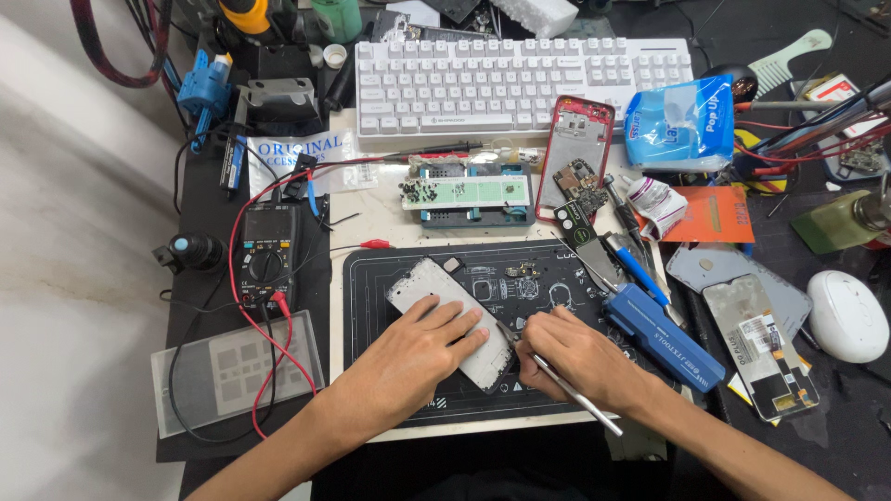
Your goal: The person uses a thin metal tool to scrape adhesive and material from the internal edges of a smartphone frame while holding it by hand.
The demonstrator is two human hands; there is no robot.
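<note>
My left hand (pixel 418 348) lies flat on a white phone panel (pixel 425 283) that rests tilted on a black work mat (pixel 371 278). Its fingers press the panel's lower half. My right hand (pixel 571 357) grips a thin metal tool (pixel 585 402) like a pen, with the tip (pixel 506 332) touching the panel's right edge. Small loose parts (pixel 524 272) lie on the mat just above the hands.
A blue tool case (pixel 664 334) lies right of my right hand, a phone screen (pixel 761 348) and a white round case (pixel 846 315) beyond it. A multimeter (pixel 267 252) with red leads sits left. A white keyboard (pixel 520 79), red phone frame (pixel 575 153) and blue holder (pixel 473 197) stand behind.
</note>
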